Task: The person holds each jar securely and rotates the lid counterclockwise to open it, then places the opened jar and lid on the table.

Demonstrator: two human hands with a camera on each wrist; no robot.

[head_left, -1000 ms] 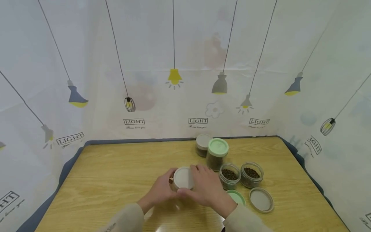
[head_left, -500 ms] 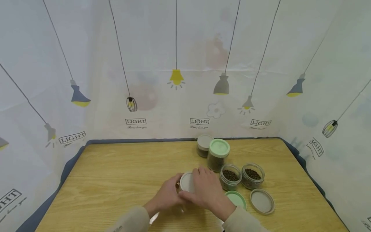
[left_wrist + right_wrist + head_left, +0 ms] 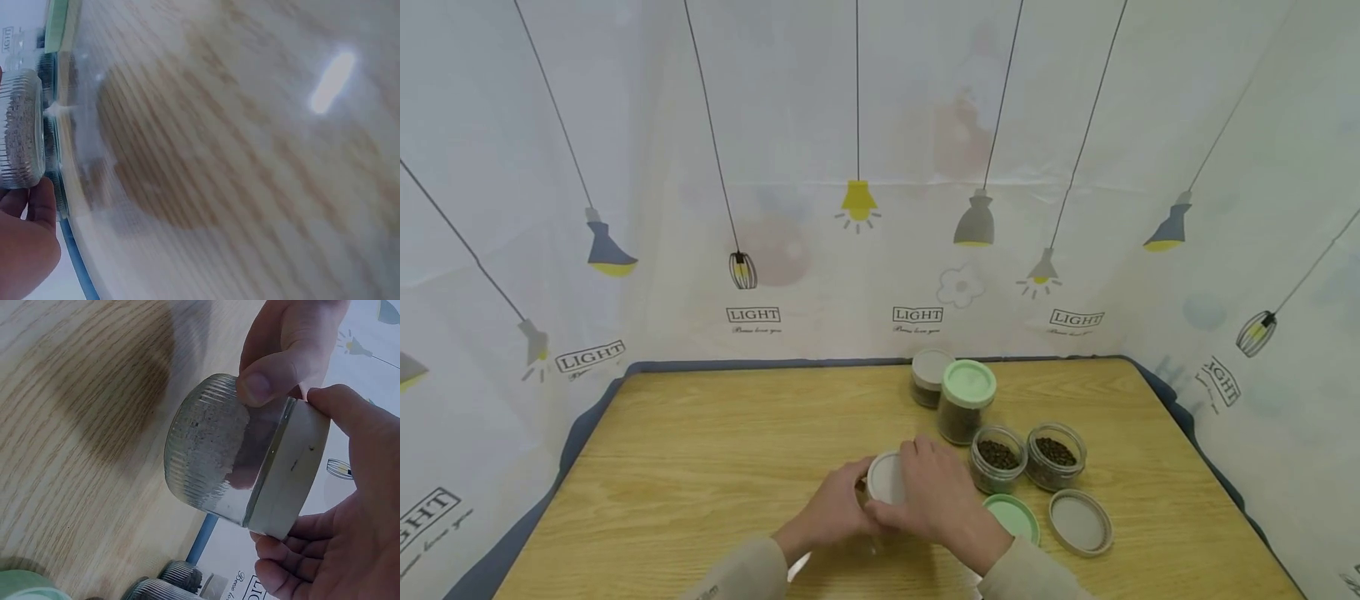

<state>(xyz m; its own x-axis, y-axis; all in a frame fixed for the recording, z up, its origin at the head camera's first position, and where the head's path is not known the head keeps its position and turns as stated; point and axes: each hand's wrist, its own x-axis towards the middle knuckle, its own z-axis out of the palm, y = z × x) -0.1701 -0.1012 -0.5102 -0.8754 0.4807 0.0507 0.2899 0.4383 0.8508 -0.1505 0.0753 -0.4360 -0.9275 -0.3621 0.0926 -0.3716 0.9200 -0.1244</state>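
Both hands meet over one small glass jar [image 3: 880,492] near the front middle of the tabletop [image 3: 700,467], held just above the wood rather than standing on it, as the right wrist view shows its ribbed base clear of the surface. The left hand [image 3: 831,512] wraps the glass body, its thumb pressed against the ribbed wall, which steadies the jar against turning. The right hand [image 3: 936,500] curls its fingers [image 3: 294,537] and thumb round the pale grey lid [image 3: 290,469] seated on the jar's mouth, a grip that suits twisting the lid while the other hand holds the body firm. So each grip is clamped: left on the glass, right on the lid. A greyish powder or fine grain lies against the jar's bottom; what it is cannot be told. To the right, well within reach, stand two open jars of dark beans [image 3: 997,457] and [image 3: 1056,454], with a green lid [image 3: 1015,517] and a grey lid [image 3: 1080,522] lying flat in front of them. Behind them a tall jar with a green lid [image 3: 964,402] and a low grey-lidded jar [image 3: 929,377] stand closed.
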